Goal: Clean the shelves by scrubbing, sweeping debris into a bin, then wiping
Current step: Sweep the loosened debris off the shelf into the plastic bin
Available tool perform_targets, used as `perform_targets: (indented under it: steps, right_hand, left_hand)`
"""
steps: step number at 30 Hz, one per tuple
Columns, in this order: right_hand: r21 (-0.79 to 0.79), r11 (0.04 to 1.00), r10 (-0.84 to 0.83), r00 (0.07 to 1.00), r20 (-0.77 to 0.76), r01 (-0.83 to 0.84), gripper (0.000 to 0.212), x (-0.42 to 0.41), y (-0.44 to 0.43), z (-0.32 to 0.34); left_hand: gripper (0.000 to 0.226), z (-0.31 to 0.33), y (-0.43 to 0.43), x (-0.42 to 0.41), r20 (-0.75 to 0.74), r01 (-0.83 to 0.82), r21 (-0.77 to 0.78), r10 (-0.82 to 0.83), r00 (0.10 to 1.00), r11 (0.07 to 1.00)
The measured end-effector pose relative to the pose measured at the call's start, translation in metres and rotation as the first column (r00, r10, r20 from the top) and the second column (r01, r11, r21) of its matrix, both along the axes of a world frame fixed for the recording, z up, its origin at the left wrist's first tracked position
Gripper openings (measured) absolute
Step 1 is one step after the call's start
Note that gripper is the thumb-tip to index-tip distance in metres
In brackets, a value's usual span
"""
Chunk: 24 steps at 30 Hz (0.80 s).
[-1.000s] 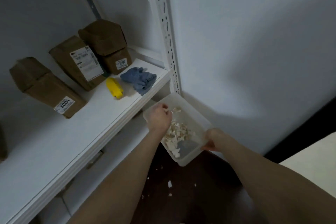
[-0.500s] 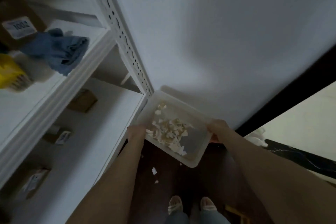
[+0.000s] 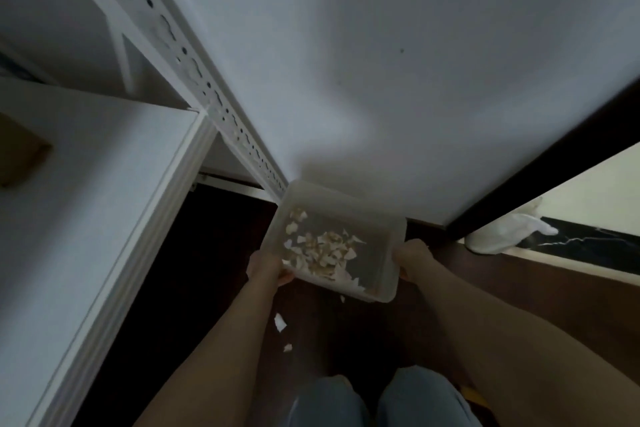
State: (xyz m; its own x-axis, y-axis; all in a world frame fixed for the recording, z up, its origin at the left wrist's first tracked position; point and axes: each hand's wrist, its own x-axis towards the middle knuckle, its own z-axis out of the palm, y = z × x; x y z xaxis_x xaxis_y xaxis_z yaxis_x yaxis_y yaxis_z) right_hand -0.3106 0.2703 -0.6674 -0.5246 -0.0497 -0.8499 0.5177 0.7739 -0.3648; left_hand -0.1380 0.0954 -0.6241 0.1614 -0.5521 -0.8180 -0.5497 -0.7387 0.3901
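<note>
Left hand (image 3: 265, 265) and right hand (image 3: 412, 255) grip the bin (image 3: 375, 246) — dark floor (image 3: 207, 270) below, wall (image 3: 381, 80) beside.

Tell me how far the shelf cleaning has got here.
Done: paper-like scraps sit in the translucent bin. In hand: the left hand and right hand grip its opposite sides. Left: stray scraps lie on the dark floor; no wiping shows yet.

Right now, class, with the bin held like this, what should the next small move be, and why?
Probably set the bin down on the floor: the left hand and right hand both grip its sides, so neither is free to gather the stray scraps lying below it.
</note>
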Motion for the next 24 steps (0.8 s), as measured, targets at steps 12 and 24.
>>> perform_targets:
  steps: [12, 24]
  right_hand:
    - [0.041, 0.999, 0.032, 0.999, 0.033, -0.033, 0.011, -0.026, -0.014, -0.166]
    - [0.071, 0.987, 0.141, 0.989, 0.030, -0.143, 0.040, -0.045, -0.034, -0.214]
  left_hand:
    - [0.044, -0.175, -0.010, -0.025, -0.001, 0.193, -0.011, -0.193, 0.981, 0.981]
    - [0.057, -0.238, -0.017, -0.049, -0.007, 0.389, 0.076, -0.389, 0.921, 0.918]
